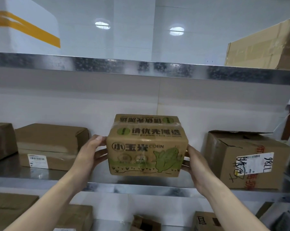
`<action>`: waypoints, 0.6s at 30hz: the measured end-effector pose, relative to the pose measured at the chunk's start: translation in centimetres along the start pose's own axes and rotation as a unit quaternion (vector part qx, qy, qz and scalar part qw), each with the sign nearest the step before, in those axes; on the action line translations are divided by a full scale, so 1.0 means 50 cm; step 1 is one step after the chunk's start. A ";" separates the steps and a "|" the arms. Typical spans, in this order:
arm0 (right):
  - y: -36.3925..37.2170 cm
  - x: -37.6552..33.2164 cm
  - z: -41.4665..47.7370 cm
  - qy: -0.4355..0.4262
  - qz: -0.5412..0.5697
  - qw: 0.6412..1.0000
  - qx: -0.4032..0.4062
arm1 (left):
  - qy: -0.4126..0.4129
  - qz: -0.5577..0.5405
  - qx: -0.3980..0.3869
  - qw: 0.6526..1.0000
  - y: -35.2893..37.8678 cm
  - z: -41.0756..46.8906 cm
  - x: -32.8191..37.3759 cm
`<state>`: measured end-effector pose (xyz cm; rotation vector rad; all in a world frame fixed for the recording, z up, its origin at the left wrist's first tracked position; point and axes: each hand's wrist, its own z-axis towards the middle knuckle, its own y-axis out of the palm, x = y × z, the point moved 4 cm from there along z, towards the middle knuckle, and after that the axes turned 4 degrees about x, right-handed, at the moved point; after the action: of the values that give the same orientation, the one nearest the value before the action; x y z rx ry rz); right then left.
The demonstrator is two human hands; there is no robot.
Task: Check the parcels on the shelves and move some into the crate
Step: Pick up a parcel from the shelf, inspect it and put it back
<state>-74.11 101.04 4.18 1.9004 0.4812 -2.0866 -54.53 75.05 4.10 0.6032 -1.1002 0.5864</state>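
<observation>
On middle shelf (pixel 40 174), far left: flat taped parcel (pixel 50 144), label facing out, readable without handling. Left hand (pixel 90 152): grips left end of corn carton (pixel 146 147), thumb high, fingers curled beneath. Carton seemingly lifted just off shelf, printed face toward camera, probably for checking. Right hand (pixel 193 162): clasps opposite end, sharing the load. Further right: labelled box (pixel 246 160), standing on shelf. Crate not in view.

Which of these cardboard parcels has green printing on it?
The small brown cardboard box held by left hand and right hand; only it bears a green corn cartoon.
</observation>
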 end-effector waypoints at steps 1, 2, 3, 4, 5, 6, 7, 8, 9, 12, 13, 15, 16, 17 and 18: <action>-0.001 -0.001 0.001 -0.002 0.016 1.000 -0.015 | -0.011 -0.011 0.007 1.000 0.000 0.004 0.001; -0.002 0.000 0.002 -0.011 0.028 0.999 -0.035 | -0.018 -0.020 0.011 1.000 -0.001 0.010 0.000; -0.003 0.002 0.005 -0.026 0.028 0.998 -0.053 | -0.022 -0.033 0.014 0.999 -0.003 0.015 -0.003; -0.003 0.004 0.007 -0.041 0.035 0.996 -0.065 | -0.025 -0.051 0.020 0.998 -0.007 0.020 -0.008; -0.005 0.007 0.010 -0.054 0.046 0.995 -0.070 | -0.030 -0.077 0.025 0.996 -0.011 0.023 -0.012; -0.005 0.009 0.013 -0.063 0.060 0.994 -0.074 | -0.036 -0.102 0.031 0.994 -0.015 0.026 -0.017; -0.004 0.012 0.016 -0.068 0.074 0.992 -0.078 | -0.044 -0.116 0.031 0.992 -0.016 0.027 -0.022; -0.002 0.015 0.019 -0.072 0.089 0.990 -0.083 | -0.048 -0.113 0.026 0.992 -0.014 0.027 -0.026; 0.001 0.017 0.020 -0.075 0.104 0.988 -0.084 | -0.045 -0.094 0.016 0.994 -0.006 0.023 -0.025; 0.010 0.015 0.028 -0.099 0.132 0.985 -0.056 | -0.010 -0.009 -0.001 1.000 0.016 0.009 -0.016; 0.010 0.014 0.033 -0.108 0.129 0.985 -0.038 | 0.000 0.010 -0.003 1.000 0.017 0.008 -0.017; 0.003 0.009 0.041 -0.115 0.108 0.987 -0.003 | 0.010 0.040 -0.014 0.999 0.012 0.009 -0.024; 0.002 0.005 0.042 -0.114 0.094 0.989 0.004 | 0.014 0.056 -0.017 0.998 0.008 0.013 -0.028; 0.004 -0.001 0.041 -0.113 0.080 0.990 0.000 | 0.018 0.070 -0.018 0.997 0.006 0.015 -0.032; 0.009 -0.003 0.041 -0.109 0.066 0.992 -0.006 | 0.021 0.084 -0.013 0.996 0.003 0.018 -0.036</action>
<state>-75.77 99.78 4.48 1.6240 0.3086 -2.1634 -55.82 74.30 2.73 0.4768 -1.1247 0.7256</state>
